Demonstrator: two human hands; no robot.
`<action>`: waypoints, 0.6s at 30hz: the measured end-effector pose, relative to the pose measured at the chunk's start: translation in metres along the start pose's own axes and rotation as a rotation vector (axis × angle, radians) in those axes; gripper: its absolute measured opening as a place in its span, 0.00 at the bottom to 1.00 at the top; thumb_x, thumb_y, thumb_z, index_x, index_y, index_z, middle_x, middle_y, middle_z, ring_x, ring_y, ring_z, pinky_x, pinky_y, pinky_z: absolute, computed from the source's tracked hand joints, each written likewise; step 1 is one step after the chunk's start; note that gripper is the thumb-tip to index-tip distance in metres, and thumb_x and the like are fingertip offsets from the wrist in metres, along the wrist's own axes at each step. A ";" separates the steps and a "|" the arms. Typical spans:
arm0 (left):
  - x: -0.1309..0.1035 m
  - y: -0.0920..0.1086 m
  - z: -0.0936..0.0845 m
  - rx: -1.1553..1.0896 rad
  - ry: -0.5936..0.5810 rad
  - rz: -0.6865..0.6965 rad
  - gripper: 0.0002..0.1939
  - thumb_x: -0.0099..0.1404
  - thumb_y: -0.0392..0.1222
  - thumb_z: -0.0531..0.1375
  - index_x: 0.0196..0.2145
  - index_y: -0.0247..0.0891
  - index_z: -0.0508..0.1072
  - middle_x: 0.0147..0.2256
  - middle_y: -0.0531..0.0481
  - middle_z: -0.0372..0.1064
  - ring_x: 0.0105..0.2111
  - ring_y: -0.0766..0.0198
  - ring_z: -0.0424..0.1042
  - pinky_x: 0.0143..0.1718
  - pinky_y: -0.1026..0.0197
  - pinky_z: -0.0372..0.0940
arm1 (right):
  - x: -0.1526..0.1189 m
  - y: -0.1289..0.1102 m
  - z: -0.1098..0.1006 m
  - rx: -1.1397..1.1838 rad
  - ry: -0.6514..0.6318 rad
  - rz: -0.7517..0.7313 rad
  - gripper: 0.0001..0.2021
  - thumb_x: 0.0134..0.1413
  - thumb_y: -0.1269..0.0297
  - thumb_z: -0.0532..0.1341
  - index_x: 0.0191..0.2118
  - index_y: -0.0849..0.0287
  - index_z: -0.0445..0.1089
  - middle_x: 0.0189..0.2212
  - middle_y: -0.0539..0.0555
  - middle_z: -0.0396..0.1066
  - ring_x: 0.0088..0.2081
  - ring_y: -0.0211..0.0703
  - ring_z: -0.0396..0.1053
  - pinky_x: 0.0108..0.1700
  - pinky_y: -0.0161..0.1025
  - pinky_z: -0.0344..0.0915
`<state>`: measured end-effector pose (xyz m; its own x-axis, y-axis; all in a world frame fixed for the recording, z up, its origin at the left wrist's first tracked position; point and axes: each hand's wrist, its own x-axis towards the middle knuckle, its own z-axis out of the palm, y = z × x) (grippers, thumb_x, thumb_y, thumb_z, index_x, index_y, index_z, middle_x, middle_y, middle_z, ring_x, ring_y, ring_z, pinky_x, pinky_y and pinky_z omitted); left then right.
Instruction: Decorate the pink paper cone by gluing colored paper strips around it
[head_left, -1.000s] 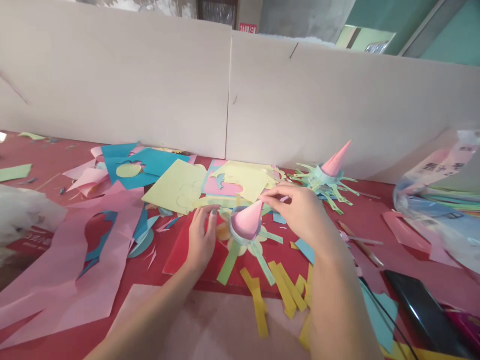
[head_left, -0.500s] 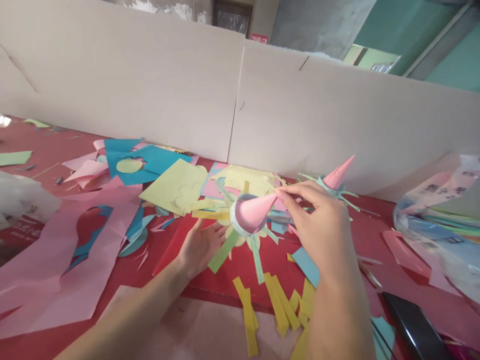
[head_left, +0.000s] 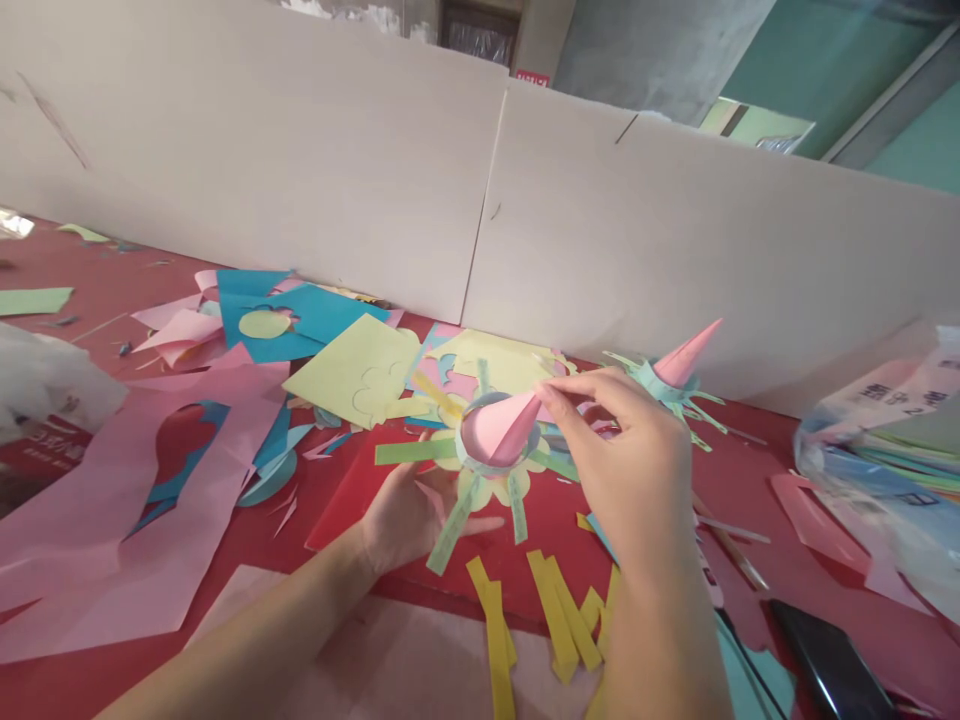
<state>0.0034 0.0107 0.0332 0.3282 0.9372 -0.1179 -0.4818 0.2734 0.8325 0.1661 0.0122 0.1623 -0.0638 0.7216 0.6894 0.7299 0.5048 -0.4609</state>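
Note:
A pink paper cone (head_left: 501, 428) stands tilted inside a pale green paper ring (head_left: 480, 463). Green and yellow strips stick out around the ring, and pale yellow petals (head_left: 491, 490) show beneath it. My right hand (head_left: 630, 450) pinches the cone's tip between thumb and fingers. Under the left side of this paper piece, my left hand (head_left: 409, 515) is palm up with its fingers stretched out; strips partly hide them. Whether it touches the petals, I cannot tell. A similar piece with a pink cone (head_left: 686, 355) stands behind my right hand.
Yellow paper strips (head_left: 566, 610) lie in front on the red table. Pink cut-out paper (head_left: 187, 560), blue paper (head_left: 262, 310) and a pale yellow sheet (head_left: 360, 370) cover the left. A black phone (head_left: 829, 660) and plastic bag (head_left: 892, 430) lie right. White boards (head_left: 300, 150) stand behind.
The coned paper piece has turned, its strips now pointing in other directions. My left hand has moved slightly right, farther under it. My right hand still pinches the tip.

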 end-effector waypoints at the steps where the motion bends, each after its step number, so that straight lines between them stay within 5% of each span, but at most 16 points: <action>1: 0.001 -0.001 0.001 -0.079 -0.032 -0.049 0.24 0.63 0.58 0.48 0.39 0.37 0.74 0.39 0.39 0.73 0.44 0.47 0.71 0.42 0.42 0.67 | 0.000 0.001 0.000 -0.012 0.005 0.008 0.05 0.56 0.64 0.59 0.30 0.56 0.70 0.29 0.48 0.71 0.28 0.35 0.65 0.31 0.34 0.63; 3: 0.004 -0.002 0.000 -0.289 -0.101 -0.153 0.26 0.63 0.59 0.48 0.42 0.36 0.72 0.44 0.39 0.71 0.47 0.47 0.69 0.45 0.42 0.65 | 0.000 0.004 0.000 -0.032 0.023 0.027 0.06 0.56 0.63 0.59 0.31 0.56 0.71 0.29 0.48 0.71 0.27 0.34 0.64 0.31 0.34 0.63; 7: 0.009 -0.004 -0.004 -0.395 -0.016 -0.161 0.24 0.65 0.59 0.47 0.39 0.37 0.72 0.47 0.40 0.69 0.46 0.52 0.70 0.47 0.46 0.66 | 0.002 0.010 0.000 -0.071 0.060 0.092 0.07 0.55 0.62 0.58 0.31 0.56 0.71 0.30 0.50 0.72 0.25 0.35 0.64 0.30 0.35 0.63; 12: 0.008 -0.004 -0.004 -0.282 0.040 -0.227 0.21 0.64 0.57 0.52 0.42 0.39 0.73 0.44 0.43 0.70 0.40 0.59 0.72 0.35 0.60 0.69 | 0.004 0.015 -0.004 -0.085 0.077 0.171 0.08 0.54 0.60 0.59 0.30 0.57 0.72 0.28 0.51 0.73 0.24 0.35 0.64 0.30 0.35 0.63; 18: 0.010 -0.018 -0.007 -0.073 0.049 -0.085 0.14 0.53 0.48 0.66 0.33 0.36 0.75 0.33 0.46 0.73 0.32 0.63 0.72 0.35 0.63 0.66 | 0.004 0.017 -0.004 -0.003 -0.045 0.166 0.07 0.53 0.62 0.59 0.29 0.56 0.72 0.28 0.50 0.73 0.26 0.36 0.67 0.28 0.34 0.62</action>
<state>0.0093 0.0170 0.0130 0.3309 0.9191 -0.2139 -0.5123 0.3653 0.7772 0.1808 0.0220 0.1595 0.0273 0.8152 0.5786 0.7353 0.3757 -0.5641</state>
